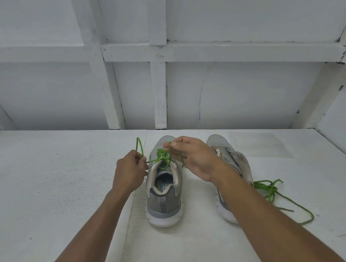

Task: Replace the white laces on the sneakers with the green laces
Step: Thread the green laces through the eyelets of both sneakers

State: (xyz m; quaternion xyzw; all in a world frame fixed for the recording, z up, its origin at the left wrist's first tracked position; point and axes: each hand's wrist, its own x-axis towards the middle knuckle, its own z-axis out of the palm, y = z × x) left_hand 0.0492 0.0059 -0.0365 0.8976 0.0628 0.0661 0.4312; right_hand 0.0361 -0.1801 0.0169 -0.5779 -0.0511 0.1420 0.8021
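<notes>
Lettering [166,187] "Y FO" inside sneaker [164,206]

surface: your white bench [49,204] | on it, mid-bench, toes far: left sneaker [164,206], right sneaker [221,145], side by side | loose green lace [271,189] tangled just right of the right sneaker

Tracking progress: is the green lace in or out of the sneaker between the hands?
In: green lace crisscrosses that sneaker; left hand and right hand pinch its ends.
</notes>
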